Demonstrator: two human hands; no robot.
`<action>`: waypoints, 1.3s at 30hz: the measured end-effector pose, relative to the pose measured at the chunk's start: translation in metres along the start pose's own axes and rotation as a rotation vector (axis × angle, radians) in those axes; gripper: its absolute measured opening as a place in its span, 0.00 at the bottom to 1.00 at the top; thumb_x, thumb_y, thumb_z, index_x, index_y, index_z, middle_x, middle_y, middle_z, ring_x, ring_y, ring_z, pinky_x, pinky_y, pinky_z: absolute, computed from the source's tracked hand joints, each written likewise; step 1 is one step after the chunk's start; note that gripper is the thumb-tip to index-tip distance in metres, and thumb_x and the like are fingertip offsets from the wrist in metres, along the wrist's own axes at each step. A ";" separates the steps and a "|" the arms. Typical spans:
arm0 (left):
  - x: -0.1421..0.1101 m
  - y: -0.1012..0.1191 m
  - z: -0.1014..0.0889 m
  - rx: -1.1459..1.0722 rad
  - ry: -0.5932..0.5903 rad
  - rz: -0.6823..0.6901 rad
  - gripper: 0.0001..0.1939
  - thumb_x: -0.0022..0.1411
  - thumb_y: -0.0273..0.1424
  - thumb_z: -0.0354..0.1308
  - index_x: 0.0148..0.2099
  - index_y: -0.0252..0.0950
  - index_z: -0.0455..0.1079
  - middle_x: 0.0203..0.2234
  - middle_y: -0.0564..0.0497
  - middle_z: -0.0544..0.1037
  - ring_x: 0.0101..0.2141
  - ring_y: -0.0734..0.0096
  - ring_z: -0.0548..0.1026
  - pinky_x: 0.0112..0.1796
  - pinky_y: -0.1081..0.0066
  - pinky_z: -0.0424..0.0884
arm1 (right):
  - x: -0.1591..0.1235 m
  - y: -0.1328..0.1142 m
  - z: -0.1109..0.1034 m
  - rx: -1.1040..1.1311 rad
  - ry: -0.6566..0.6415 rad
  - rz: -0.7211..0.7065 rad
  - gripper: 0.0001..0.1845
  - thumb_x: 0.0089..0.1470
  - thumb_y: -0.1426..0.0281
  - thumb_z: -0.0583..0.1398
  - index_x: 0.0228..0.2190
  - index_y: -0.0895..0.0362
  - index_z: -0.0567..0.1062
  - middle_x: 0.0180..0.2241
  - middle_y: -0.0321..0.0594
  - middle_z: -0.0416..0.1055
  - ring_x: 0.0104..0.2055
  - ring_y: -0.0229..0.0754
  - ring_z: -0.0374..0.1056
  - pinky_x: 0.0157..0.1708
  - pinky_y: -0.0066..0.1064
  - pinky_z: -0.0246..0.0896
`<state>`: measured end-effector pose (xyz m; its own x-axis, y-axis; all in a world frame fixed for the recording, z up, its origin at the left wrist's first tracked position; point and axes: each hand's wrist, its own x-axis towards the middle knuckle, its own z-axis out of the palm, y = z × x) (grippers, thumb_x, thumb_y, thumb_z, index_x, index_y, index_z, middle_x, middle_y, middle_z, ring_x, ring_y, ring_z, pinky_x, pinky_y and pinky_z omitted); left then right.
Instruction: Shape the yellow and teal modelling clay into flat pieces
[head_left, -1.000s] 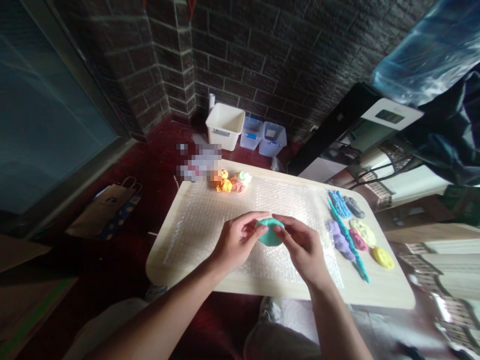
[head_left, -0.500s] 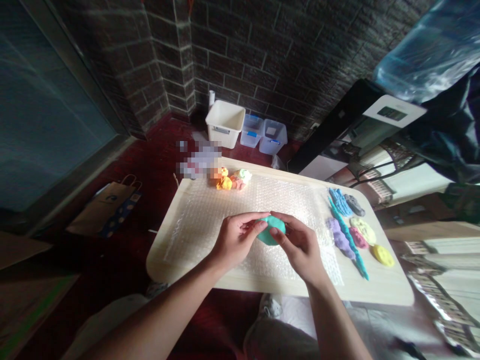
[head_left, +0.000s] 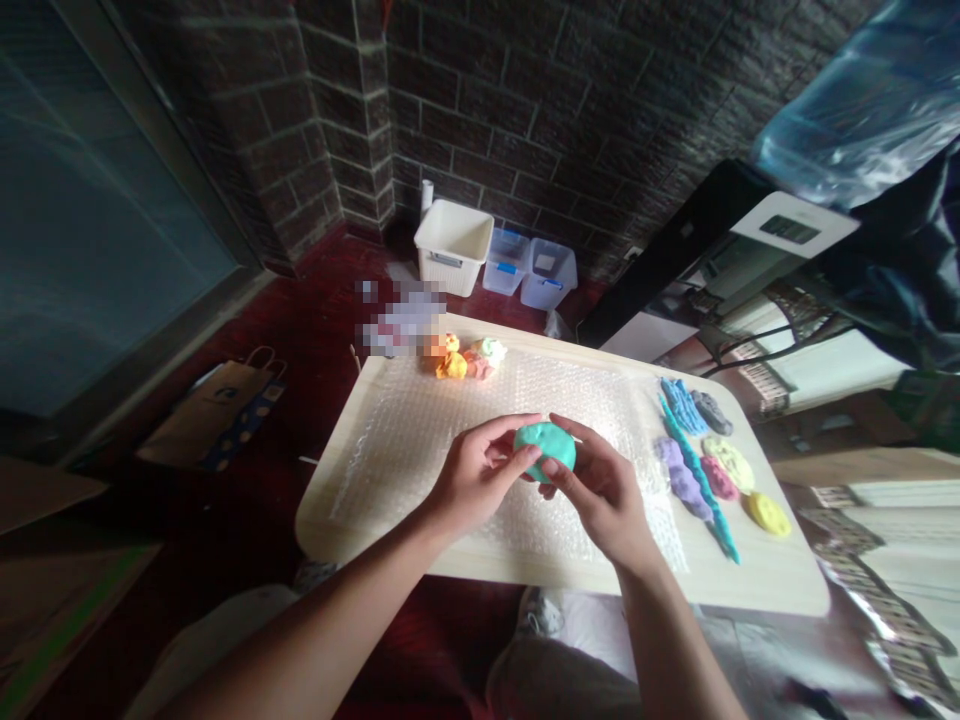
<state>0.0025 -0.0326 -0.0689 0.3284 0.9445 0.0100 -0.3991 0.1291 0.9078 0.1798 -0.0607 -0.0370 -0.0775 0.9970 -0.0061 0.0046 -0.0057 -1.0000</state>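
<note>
Left hand (head_left: pixel 471 472) and right hand (head_left: pixel 604 492) pinching a flattened green clay piece (head_left: pixel 546 450) between fingers and thumbs — held above bubble wrap (head_left: pixel 420 440), teal clay strip (head_left: pixel 697 475) at right on the pale table (head_left: pixel 787 570)

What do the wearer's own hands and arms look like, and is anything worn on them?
The left hand and right hand are ungloved, with no ring visible. The left forearm and right forearm are bare, without sleeve, watch or markings in view.
</note>
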 end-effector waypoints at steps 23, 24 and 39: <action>0.005 -0.001 0.000 -0.127 0.040 -0.137 0.13 0.57 0.35 0.76 0.40 0.31 0.83 0.33 0.44 0.85 0.36 0.62 0.81 0.43 0.65 0.76 | 0.002 0.001 -0.004 -0.293 0.007 -0.034 0.12 0.61 0.59 0.70 0.34 0.56 0.83 0.28 0.40 0.78 0.29 0.42 0.72 0.30 0.33 0.71; 0.005 0.000 0.002 -0.174 0.062 -0.145 0.14 0.56 0.33 0.76 0.43 0.33 0.83 0.36 0.45 0.85 0.39 0.61 0.82 0.46 0.64 0.75 | 0.001 0.002 -0.004 -0.374 0.041 -0.098 0.10 0.62 0.61 0.69 0.36 0.55 0.84 0.29 0.40 0.78 0.30 0.43 0.73 0.30 0.34 0.71; 0.009 0.029 -0.001 -0.822 0.300 -0.529 0.25 0.73 0.44 0.51 0.51 0.27 0.79 0.38 0.37 0.84 0.33 0.61 0.82 0.35 0.67 0.76 | -0.004 -0.005 0.020 -0.878 -0.162 -0.533 0.34 0.56 0.72 0.66 0.64 0.53 0.71 0.61 0.52 0.70 0.65 0.61 0.64 0.60 0.57 0.65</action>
<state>-0.0067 -0.0204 -0.0431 0.4506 0.7282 -0.5163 -0.7660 0.6124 0.1953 0.1598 -0.0662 -0.0316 -0.4150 0.8310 0.3703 0.6499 0.5557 -0.5185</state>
